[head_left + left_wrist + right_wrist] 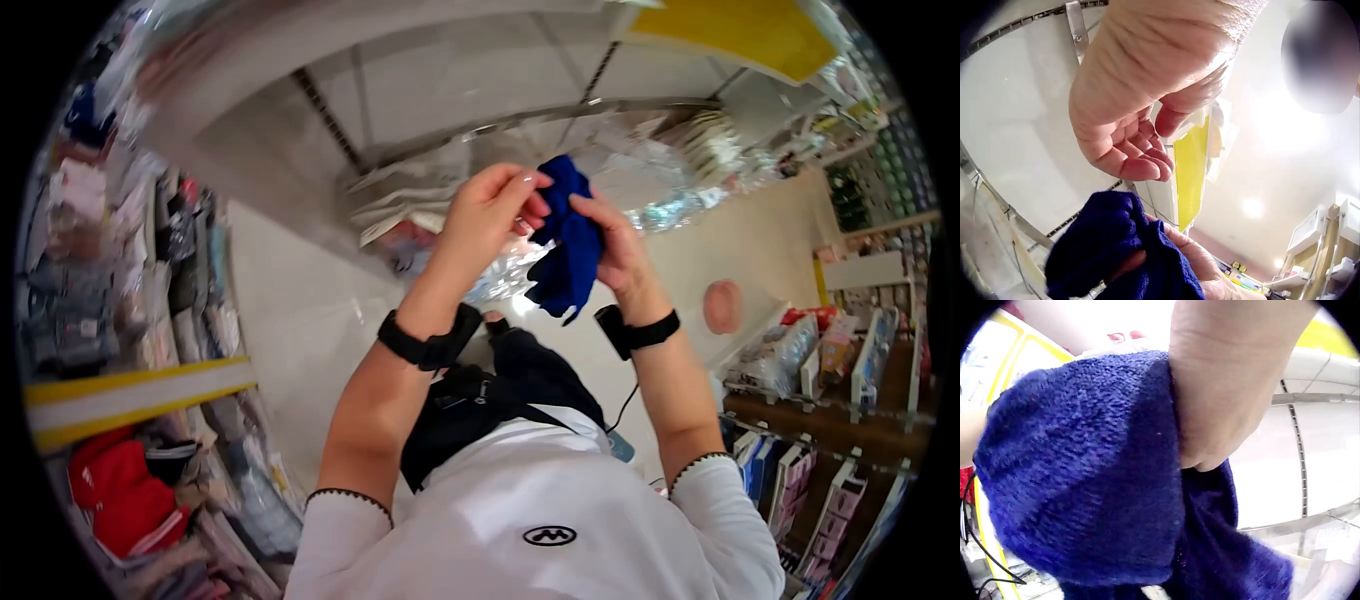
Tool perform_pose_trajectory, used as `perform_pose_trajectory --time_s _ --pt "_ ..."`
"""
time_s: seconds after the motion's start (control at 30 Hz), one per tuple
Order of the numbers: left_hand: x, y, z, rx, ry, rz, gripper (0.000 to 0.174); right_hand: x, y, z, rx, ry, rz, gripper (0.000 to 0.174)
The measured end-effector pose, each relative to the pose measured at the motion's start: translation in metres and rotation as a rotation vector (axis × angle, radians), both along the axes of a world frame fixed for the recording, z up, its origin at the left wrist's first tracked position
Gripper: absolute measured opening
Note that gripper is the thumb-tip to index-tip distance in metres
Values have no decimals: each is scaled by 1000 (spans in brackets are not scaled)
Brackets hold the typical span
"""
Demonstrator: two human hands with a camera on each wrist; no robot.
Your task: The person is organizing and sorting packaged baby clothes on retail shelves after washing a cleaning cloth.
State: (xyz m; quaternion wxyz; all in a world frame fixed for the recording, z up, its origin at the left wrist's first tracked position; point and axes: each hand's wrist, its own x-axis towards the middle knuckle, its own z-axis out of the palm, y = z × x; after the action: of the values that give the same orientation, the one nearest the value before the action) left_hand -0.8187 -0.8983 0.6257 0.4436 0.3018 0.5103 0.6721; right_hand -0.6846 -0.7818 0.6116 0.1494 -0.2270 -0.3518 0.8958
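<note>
A fuzzy deep-blue cloth (575, 265) hangs in folds in front of the person's chest. The right hand (622, 245) grips it from the right side, thumb laid over its near face. Close up in the right wrist view, the blue cloth (1091, 469) drapes beside the right hand (1229, 394) and hides most of its fingers. The left hand (492, 208) is at the cloth's upper left with fingers loosely bent. In the left wrist view a gap separates the left hand (1141, 94) from the cloth (1097, 231) below, and nothing is between its fingers.
Behind the hands a white shelf rack holds packets in clear plastic (620, 150). At left stand shelves with folded garments, including a red one (125, 490). Shelves of boxed goods (835, 500) are at right. A pink round thing (722, 306) lies by the floor (290, 290).
</note>
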Motion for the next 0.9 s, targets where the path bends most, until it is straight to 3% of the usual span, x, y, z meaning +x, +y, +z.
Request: perform_pose_trajectory --time_s 0.1,0.23,0.37,0.4,0.5,0.63,0.7,0.77,0.8,0.83,0.9 --pt "3 -31 -7 28 6 59 25 -23 -15 -13 60 -30 -55 32" --pt "2 -78 -21 -4 1 111 26 -50 -1 -27 -88 -89 -37 15" --pt "-10 -121 -25 -10 -17 225 24 -89 25 -2 107 17 -14 14" --pt "-13 -128 -25 0 -46 245 22 -104 17 10 189 82 -157 18" --pt "-19 -140 -26 10 -14 314 22 -140 19 33 594 169 -275 34" --pt "-21 -149 -26 -47 3 299 21 -183 16 53 866 194 -374 39" --pt "-23 -151 -31 -76 21 318 22 -207 18 58 1258 106 -504 25" --pt "-23 -153 -32 -114 37 319 22 -229 41 57 2900 -320 -571 13" --pt "-22 -155 -33 -142 38 316 22 -235 28 55 2863 -508 -377 11" --pt "-22 -155 -34 -167 42 314 22 -250 32 49 2979 -462 -284 12" --pt "-22 -155 -33 -223 48 303 22 -260 5 57 2562 2 -742 16"
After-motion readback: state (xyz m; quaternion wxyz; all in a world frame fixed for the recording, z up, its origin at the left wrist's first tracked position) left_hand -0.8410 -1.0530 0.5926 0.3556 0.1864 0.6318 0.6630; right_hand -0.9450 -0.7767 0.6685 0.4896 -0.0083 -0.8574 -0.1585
